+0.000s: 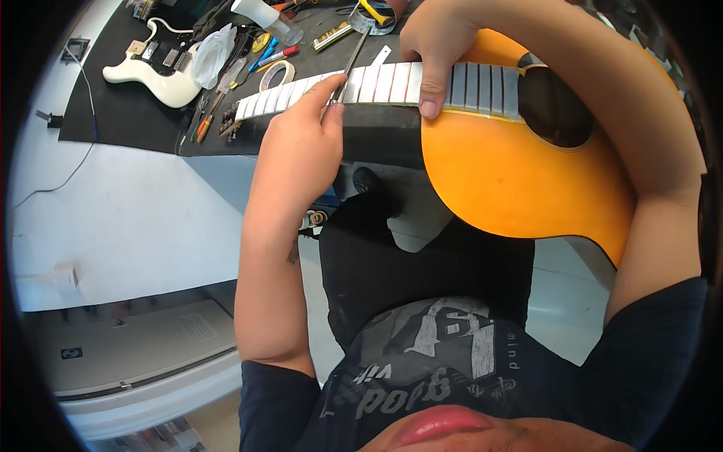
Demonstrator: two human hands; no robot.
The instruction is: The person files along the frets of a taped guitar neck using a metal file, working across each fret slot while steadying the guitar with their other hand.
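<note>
An acoustic guitar with an orange-yellow top [512, 173] lies at the bench edge, its neck pointing left. Silvery-white strips cover the fretboard [388, 83] between the frets, and no strings show. My left hand [301, 139] is closed round a thin metal file [355, 60], which slants across the neck. What part of the file lies in the palm is hidden. Where neck and body meet, my right hand [440, 56] grips across the fretboard, thumb on the near edge. Its other fingers are mostly hidden at the far side. My right forearm arches over the guitar's body.
A white electric guitar body [154, 83] and a clear plastic bag [215, 56] lie at the left of the dark bench mat. Behind the neck are a tape roll [277, 75], markers [279, 57] and a white lamp-like thing [263, 19]. Screwdrivers [205, 124] lie near the headstock.
</note>
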